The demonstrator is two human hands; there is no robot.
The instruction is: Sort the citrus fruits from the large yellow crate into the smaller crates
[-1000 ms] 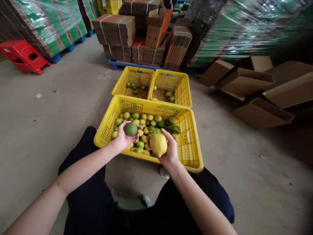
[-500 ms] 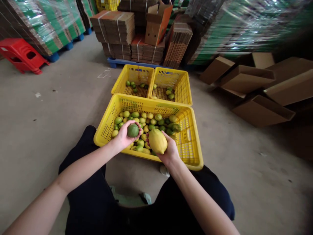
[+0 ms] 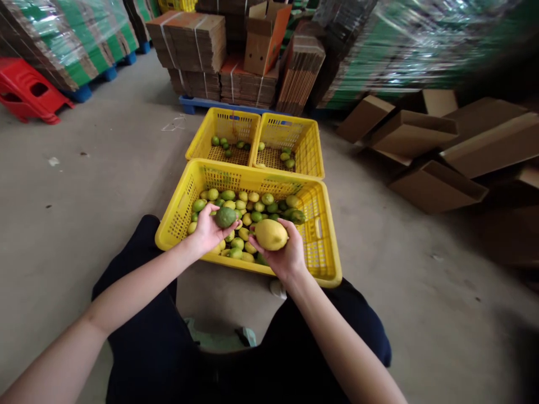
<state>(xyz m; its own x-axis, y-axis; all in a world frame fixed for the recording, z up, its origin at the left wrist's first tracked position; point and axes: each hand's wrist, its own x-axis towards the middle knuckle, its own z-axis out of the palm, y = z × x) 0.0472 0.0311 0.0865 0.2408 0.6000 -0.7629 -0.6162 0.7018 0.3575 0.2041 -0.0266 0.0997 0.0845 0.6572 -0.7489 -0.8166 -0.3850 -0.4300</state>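
My left hand point(image 3: 206, 230) holds a dark green lemon point(image 3: 225, 217), with the fingers curled under it. In my right hand point(image 3: 290, 253) lies a large yellow lemon point(image 3: 271, 234), gripped between thumb and fingers with its tip to the right. Both hands hover over a wide yellow plastic crate point(image 3: 332, 247). Inside it, a layer of green and yellow lemons point(image 3: 237, 243) covers much of the bottom, partly hidden by my hands. The crate stands close in front of my knees.
Behind it, two smaller yellow crates, left point(image 3: 197, 134) and right point(image 3: 315, 146), each hold several green fruits. Bundled flat cardboard point(image 3: 189, 42) sits on a blue pallet point(image 3: 187, 105). Open cardboard boxes point(image 3: 438, 185) lie to the right, a red stool point(image 3: 31, 92) at far left.
The yellow lemon has turned in my right hand, its tip swinging from downward to the right. My left hand has rolled slightly under the green lemon. The view has shifted a little.
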